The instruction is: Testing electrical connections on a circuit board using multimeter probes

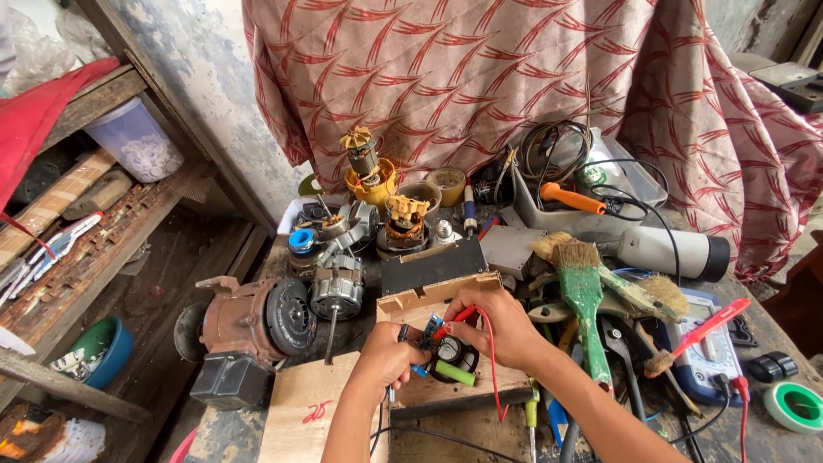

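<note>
A small circuit board [447,356] with a dark round part and a green cylinder lies on a wooden block [446,390]. My left hand [384,358] grips a thin black probe at the board's left edge. Pinched in my right hand [495,324] is a red probe with a red wire [492,360], its tip down on the board's top. Both hands sit close together over the board.
A rusty motor [249,330], several small motors [336,291] and a rotor [363,154] crowd the bench's left and back. A green brush [585,296], a blue multimeter [711,356], tape [795,405], pliers and cables lie to the right. Wooden shelves [77,249] stand at left, patterned cloth [480,77] behind.
</note>
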